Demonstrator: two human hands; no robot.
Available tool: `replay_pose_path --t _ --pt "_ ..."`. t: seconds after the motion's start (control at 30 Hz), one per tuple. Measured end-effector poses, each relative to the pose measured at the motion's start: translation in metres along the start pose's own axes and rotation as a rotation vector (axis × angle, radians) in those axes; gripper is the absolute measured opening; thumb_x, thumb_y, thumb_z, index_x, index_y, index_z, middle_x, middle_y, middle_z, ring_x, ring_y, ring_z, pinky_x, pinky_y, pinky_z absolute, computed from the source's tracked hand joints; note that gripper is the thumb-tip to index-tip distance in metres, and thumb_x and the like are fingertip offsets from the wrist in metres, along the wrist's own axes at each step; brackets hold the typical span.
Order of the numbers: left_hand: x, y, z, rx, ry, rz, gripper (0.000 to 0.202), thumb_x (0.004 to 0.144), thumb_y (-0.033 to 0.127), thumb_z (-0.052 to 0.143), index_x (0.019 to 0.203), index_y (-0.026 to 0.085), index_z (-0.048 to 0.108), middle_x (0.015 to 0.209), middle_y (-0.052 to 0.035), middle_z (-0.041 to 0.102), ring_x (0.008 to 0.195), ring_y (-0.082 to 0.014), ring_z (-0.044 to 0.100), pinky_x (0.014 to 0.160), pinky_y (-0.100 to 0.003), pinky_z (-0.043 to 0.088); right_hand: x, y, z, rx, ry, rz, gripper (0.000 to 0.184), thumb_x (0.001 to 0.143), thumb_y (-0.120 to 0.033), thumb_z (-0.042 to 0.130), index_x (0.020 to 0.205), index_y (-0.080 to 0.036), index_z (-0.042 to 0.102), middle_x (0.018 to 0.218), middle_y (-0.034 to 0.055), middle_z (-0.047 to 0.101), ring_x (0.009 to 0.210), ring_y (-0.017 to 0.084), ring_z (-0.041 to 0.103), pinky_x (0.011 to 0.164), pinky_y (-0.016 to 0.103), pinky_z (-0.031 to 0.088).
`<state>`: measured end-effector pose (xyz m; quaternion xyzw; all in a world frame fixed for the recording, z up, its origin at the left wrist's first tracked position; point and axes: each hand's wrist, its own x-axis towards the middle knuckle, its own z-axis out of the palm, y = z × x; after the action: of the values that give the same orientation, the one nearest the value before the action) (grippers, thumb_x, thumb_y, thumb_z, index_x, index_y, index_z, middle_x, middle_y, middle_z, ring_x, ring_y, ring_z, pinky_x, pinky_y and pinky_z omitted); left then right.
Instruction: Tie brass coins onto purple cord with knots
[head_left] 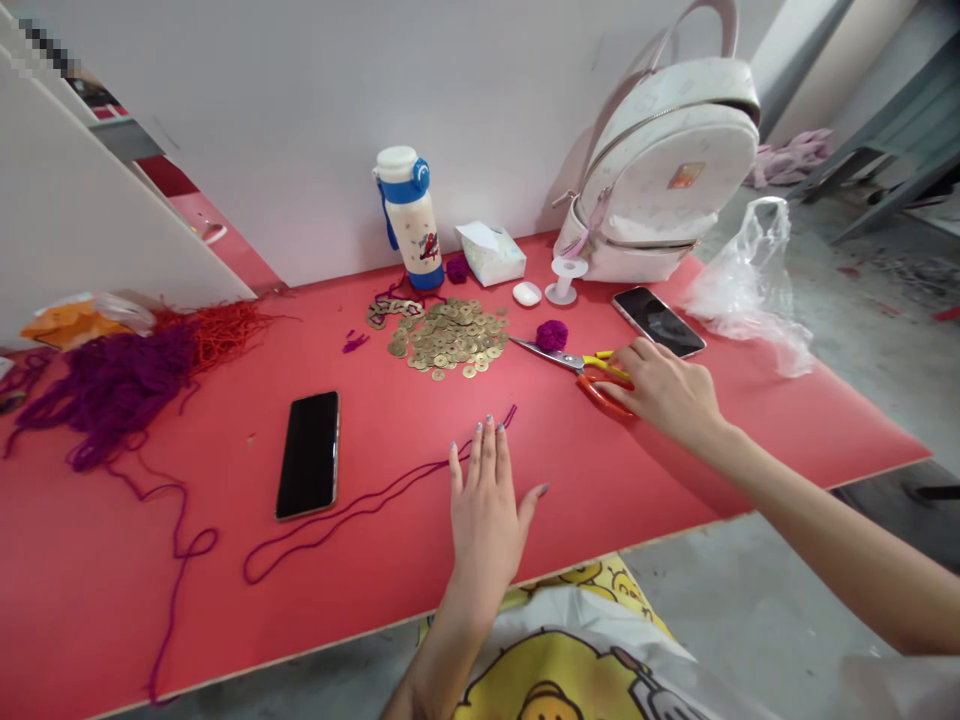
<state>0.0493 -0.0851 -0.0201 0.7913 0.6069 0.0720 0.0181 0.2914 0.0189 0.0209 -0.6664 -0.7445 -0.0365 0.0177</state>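
Observation:
My left hand [486,510] lies palm down on the red table with its fingers stretched out. Under and beside its fingertips runs a doubled length of purple yarn [360,505], looped at its left end. My right hand [667,390] grips the handles of a pair of scissors [551,354], one handle yellow and one orange. The blades lie on the table and point left, toward a heap of brass-coloured coins with holes [457,335]. Just behind the blades sits a small purple yarn ball [552,335]. How the right fingertips hold the handles is partly hidden.
A phone [308,455] lies left of the yarn, another phone [660,320] beyond my right hand. At the back stand a bottle [411,220], a tissue pack [495,260], a white spool [562,280] and a backpack [667,170]. Purple yarn [124,385] is piled left; a plastic bag [750,285] is right.

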Motion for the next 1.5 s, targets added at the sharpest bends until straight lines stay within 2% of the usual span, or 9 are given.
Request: replay_pose_path --t 0.17,0.3,0.4,0.6,0.87,1.0,1.17,1.37,1.5 --pt "0.001 -0.004 -0.003 -0.091 0.048 0.015 0.066 0.098 0.041 0.046 0.154 0.011 0.027 0.158 -0.0197 0.033 0.147 -0.0310 0.033 0.117 -0.059 0.028 0.015 -0.003 0.010 0.016 0.041 -0.032 0.024 0.097 -0.037 0.051 0.096 -0.018 0.066 0.099 0.0087 0.068 0.093 0.023 0.064 0.054 0.029 0.030" --pt "0.003 -0.033 -0.021 -0.280 0.170 0.006 0.052 0.098 0.031 0.048 0.148 0.018 0.039 0.149 -0.0167 0.048 0.138 -0.0276 0.046 0.112 -0.048 0.040 0.026 -0.012 0.014 0.025 0.152 -0.099 0.023 0.098 -0.030 0.048 0.101 -0.017 0.067 0.101 0.0109 0.067 0.095 0.025 0.061 0.061 0.031 0.038" --pt "0.013 -0.059 -0.040 -0.332 0.228 -0.015 0.026 0.095 0.019 0.052 0.119 0.022 0.063 0.117 -0.0099 0.067 0.110 -0.0247 0.062 0.099 -0.043 0.049 0.029 -0.033 0.017 0.132 0.218 -0.268 0.028 0.101 -0.029 0.042 0.109 -0.017 0.066 0.108 0.0117 0.067 0.099 0.026 0.060 0.074 0.033 0.045" --pt "0.062 -0.072 -0.044 -0.453 0.121 0.085 0.011 0.091 0.016 0.060 0.094 0.020 0.069 0.094 -0.0042 0.070 0.092 -0.0205 0.063 0.086 -0.035 0.050 0.054 -0.087 0.038 0.375 0.178 -0.671 0.040 0.098 -0.012 0.041 0.136 -0.019 0.054 0.141 0.0093 0.056 0.128 0.025 0.050 0.101 0.038 0.045" --pt "0.107 -0.067 -0.007 -0.510 0.154 0.142 0.017 0.096 0.022 0.054 0.091 0.018 0.069 0.090 -0.0047 0.069 0.090 -0.0194 0.063 0.082 -0.031 0.046 0.094 -0.095 0.042 0.534 0.175 -0.618 0.026 0.099 -0.020 0.045 0.112 -0.019 0.067 0.114 0.0106 0.068 0.108 0.024 0.059 0.097 0.038 0.048" --pt "0.104 -0.064 -0.011 -0.401 0.084 0.250 0.017 0.089 0.037 0.067 0.089 0.020 0.071 0.090 -0.0035 0.069 0.089 -0.0205 0.061 0.083 -0.033 0.042 0.092 -0.093 0.045 0.548 0.164 -0.548 0.025 0.099 -0.022 0.045 0.110 -0.017 0.067 0.108 0.0109 0.067 0.102 0.023 0.061 0.091 0.035 0.050" --pt "0.098 -0.069 -0.018 -0.374 0.040 0.296 0.020 0.082 0.041 0.074 0.090 0.023 0.073 0.091 -0.0027 0.070 0.090 -0.0204 0.060 0.081 -0.034 0.037 0.092 -0.094 0.050 0.587 0.210 -0.568 0.030 0.099 -0.020 0.047 0.124 -0.016 0.062 0.127 0.0121 0.065 0.118 0.025 0.058 0.101 0.038 0.048" --pt "0.098 -0.075 -0.014 -0.388 0.071 0.293 0.011 0.087 0.034 0.071 0.086 0.023 0.073 0.088 -0.0021 0.071 0.086 -0.0204 0.060 0.078 -0.035 0.036 0.090 -0.093 0.047 0.556 0.233 -0.739 0.032 0.100 -0.015 0.043 0.121 -0.019 0.066 0.116 0.0078 0.071 0.109 0.023 0.061 0.094 0.037 0.051" --pt "0.099 -0.075 -0.015 -0.534 0.113 0.207 0.026 0.098 0.030 0.052 0.083 0.021 0.071 0.085 -0.0042 0.071 0.085 -0.0213 0.062 0.082 -0.037 0.042 0.090 -0.093 0.048 0.514 0.280 -0.759 0.027 0.099 -0.022 0.048 0.114 -0.020 0.070 0.108 0.0086 0.072 0.101 0.023 0.061 0.090 0.036 0.051"
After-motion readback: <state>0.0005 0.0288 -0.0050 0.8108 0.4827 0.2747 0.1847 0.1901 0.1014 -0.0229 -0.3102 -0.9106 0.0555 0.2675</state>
